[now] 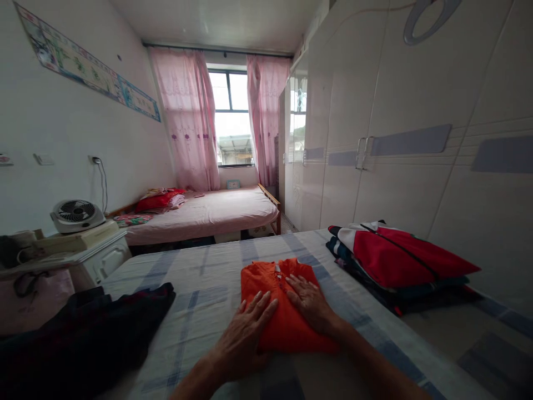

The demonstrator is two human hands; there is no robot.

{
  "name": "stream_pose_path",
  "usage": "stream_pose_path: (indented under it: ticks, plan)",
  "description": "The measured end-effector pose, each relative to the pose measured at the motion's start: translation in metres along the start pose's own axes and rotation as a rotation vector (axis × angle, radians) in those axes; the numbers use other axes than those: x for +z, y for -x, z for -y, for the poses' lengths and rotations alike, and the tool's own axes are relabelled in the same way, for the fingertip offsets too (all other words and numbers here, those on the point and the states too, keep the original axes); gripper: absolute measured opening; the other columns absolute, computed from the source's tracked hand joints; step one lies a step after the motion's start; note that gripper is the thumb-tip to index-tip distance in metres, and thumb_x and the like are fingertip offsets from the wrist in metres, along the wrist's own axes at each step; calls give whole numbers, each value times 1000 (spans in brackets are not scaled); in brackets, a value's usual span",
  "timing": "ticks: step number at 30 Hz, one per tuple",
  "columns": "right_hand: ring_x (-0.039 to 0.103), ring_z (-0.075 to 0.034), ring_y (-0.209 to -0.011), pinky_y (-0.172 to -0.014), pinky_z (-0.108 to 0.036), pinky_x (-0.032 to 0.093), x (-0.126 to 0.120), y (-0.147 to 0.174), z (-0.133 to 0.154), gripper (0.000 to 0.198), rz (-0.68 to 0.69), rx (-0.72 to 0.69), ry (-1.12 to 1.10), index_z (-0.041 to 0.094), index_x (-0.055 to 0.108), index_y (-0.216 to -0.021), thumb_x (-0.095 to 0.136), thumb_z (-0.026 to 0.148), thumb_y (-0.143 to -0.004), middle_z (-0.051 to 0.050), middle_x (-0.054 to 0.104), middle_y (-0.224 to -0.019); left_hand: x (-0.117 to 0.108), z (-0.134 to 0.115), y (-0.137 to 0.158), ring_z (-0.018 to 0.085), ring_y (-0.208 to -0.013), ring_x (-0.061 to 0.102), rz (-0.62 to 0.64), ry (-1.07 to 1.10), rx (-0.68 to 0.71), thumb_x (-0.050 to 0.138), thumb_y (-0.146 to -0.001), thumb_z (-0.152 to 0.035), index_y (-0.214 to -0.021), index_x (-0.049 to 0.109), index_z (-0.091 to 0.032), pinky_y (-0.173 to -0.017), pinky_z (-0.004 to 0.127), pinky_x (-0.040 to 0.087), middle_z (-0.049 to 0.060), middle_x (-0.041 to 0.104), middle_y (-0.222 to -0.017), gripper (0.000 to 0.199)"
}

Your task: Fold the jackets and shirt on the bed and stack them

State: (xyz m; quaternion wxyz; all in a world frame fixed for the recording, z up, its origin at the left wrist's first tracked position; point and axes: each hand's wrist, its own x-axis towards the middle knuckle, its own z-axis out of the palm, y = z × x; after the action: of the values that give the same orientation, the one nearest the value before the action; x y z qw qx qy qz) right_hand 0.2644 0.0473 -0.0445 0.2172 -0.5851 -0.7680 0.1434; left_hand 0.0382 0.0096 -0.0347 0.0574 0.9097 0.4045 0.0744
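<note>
An orange shirt [287, 333] lies folded into a neat rectangle on the bed, its collar and button placket facing up at the far end. My left hand [249, 328] rests flat on the shirt's left side, fingers stretched out. On its upper right part lies my right hand [310, 300], palm down with the fingers extended. Neither hand grips the cloth. To the right sits a stack of folded clothes [400, 258] with a red and white jacket on top. Dark clothing [95, 333] lies in a loose heap at the left.
A blue and white checked sheet [200, 289] covers this bed. Behind it stands another bed [220, 208] with pink bedding below the curtained window. White wardrobes [387, 100] line the right side. A fan [78, 214] stands on the cabinet at the left.
</note>
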Motion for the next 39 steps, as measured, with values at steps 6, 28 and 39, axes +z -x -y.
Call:
stream_pose_path:
  ticks: [6,28,39]
  plan:
    - [36,-22,-131,-109,-39,24,-16,16,6,49,-109,-16,-105,17,50,-131,33,41,-91,-9,44,-140,-3,1,-8,24,-139,21,-25,-24,-35,39,-68,-2,-145,23,-24,-109,42,28,6,23,-152,82]
    - [43,-26,-127,-99,-40,43,58,65,62,57,-195,268,-1622,25,62,-116,59,58,-69,-6,59,-124,16,-33,-10,29,-129,39,-182,-106,-172,37,-82,-4,-145,23,-20,-101,42,41,16,38,-144,67]
    - [41,-26,-128,-104,-41,39,54,74,50,47,-313,313,-1132,36,59,-118,54,41,-71,0,61,-119,26,-31,-5,31,-129,40,-236,-202,-7,42,-83,-6,-142,32,-19,-98,43,44,12,37,-145,61]
